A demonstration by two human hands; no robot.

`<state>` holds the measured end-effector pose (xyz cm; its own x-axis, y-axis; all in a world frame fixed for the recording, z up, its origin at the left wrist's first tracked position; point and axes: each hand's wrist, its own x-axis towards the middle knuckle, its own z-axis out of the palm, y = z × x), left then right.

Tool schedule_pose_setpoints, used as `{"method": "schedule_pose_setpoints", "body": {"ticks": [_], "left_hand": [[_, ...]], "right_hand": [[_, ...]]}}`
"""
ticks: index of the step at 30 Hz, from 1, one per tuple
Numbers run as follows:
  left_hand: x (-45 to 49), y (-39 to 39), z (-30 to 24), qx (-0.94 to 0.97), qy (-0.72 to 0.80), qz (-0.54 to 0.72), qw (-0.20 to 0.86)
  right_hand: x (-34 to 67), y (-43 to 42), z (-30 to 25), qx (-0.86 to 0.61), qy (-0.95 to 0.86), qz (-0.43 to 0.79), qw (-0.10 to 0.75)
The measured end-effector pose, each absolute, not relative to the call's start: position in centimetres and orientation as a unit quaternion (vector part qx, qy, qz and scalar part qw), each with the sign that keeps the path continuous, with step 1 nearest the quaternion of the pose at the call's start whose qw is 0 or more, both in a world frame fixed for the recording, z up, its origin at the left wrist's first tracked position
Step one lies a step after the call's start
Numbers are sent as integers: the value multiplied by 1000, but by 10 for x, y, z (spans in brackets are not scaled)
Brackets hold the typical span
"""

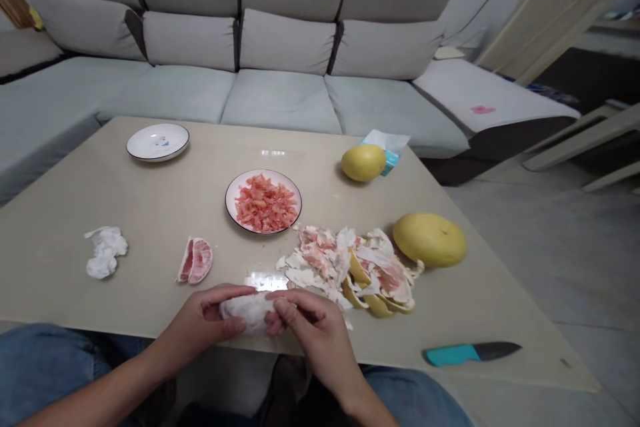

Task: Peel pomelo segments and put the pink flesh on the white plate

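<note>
Between my two hands, above the table's near edge, is a pomelo segment (249,311) with its pale skin outward. My left hand (206,320) grips its left end, thumb below and fingers behind. At the other end, the thumb and fingers of my right hand (316,324) pinch the skin. Another pomelo piece (198,260) with pink flesh lies on the table to the left. Beyond my hands a plate (230,208) holds a heap of pink pomelo flesh (265,204). Right of it spreads a pile of peel and white skin (360,267).
Two whole yellow pomelos, one near (430,240) and one far (363,162), rest on the table's right side. A tissue pack (391,161) is behind the far one. A teal-handled knife (470,352) lies front right. Crumpled tissue (105,251) and another plate (158,141) are left.
</note>
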<state>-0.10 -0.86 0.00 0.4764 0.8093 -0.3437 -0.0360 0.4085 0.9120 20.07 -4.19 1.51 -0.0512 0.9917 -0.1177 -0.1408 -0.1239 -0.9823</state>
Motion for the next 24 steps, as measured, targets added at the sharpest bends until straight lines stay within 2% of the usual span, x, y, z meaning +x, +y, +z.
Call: {"method": "schedule_pose_setpoints", "body": {"ticks": [8, 24], "left_hand": [[-1, -8, 4, 480, 431, 305, 701], [-4, -10, 1, 352, 415, 299, 784]], "right_hand": [[208, -40, 13, -505, -472, 514, 508], [227, -33, 15, -599, -491, 346, 530]]}}
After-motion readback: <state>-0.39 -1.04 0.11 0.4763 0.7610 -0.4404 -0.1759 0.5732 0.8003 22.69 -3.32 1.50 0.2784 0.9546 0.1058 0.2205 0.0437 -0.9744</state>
